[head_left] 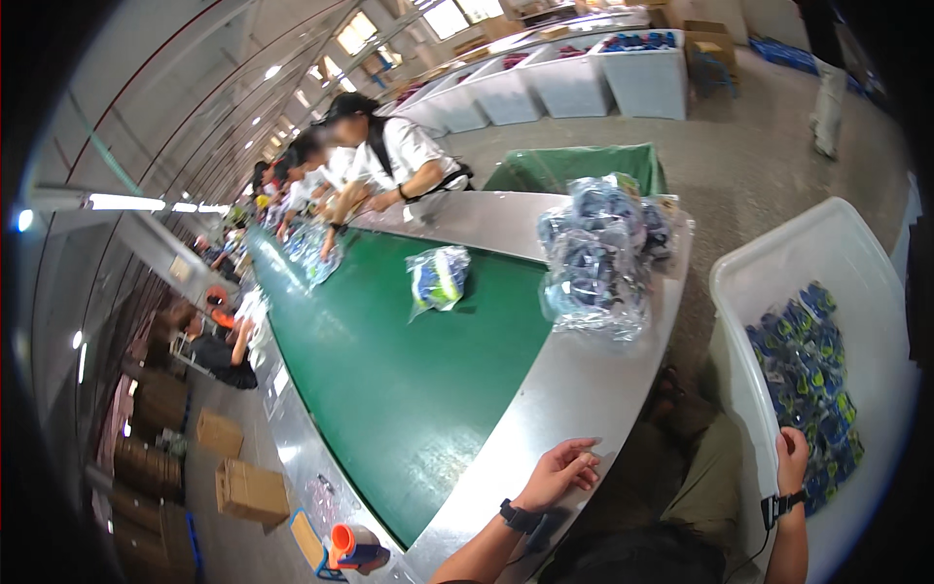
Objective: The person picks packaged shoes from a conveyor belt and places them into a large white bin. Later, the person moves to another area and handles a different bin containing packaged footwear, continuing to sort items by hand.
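Observation:
My left hand is over the metal edge of the worktable, its fingers loosely bent and apart with nothing in them. My right hand is at the near-left side of a large white bin, fingers curled in; what they hold, if anything, is hidden. Inside the bin lie many bagged blue and lime-green items. On the green conveyor belt rests one clear bag with a blue and lime-green item. A pile of bagged grey-blue items stands on the table's far-right corner.
Across the belt's far end, a person in a white shirt works beside others in a row. A green-lined bin stands behind the table. White bins line the back. An orange cup and cardboard boxes are at the lower left.

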Action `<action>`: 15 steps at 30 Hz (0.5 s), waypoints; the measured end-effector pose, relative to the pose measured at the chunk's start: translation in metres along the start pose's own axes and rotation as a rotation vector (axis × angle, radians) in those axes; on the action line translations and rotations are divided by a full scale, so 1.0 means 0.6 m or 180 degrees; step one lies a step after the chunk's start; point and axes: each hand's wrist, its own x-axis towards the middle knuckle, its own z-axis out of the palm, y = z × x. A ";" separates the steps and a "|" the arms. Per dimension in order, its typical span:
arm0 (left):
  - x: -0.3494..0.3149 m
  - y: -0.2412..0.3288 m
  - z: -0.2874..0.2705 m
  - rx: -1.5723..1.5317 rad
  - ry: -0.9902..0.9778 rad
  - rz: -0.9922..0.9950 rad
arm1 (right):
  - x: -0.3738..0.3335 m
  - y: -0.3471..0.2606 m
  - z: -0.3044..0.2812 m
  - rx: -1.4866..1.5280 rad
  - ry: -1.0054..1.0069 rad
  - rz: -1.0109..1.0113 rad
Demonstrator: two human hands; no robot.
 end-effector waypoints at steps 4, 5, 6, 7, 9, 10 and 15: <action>0.000 0.002 -0.001 0.0044 -0.0059 0.0035 | 0.006 0.025 -0.004 0.0013 -0.0062 -0.0064; 0.001 0.002 -0.001 0.0040 -0.0043 0.0021 | 0.006 0.030 -0.004 -0.0025 -0.0048 -0.0039; 0.001 0.002 -0.001 0.0038 -0.0050 0.0037 | 0.008 0.035 -0.005 -0.0064 -0.0027 -0.0008; 0.002 0.002 -0.002 0.0042 -0.0069 0.0048 | 0.009 0.039 -0.006 -0.0047 -0.0042 -0.0005; 0.003 0.001 -0.003 0.0046 -0.0095 0.0059 | 0.013 0.045 -0.007 0.0072 -0.0066 0.0007; 0.004 0.001 -0.004 0.0045 -0.0101 0.0057 | 0.014 0.047 -0.007 -0.0022 -0.0074 0.0012; 0.005 -0.001 -0.005 0.0012 -0.0113 0.0046 | 0.016 0.050 -0.010 -0.0122 -0.0096 0.0005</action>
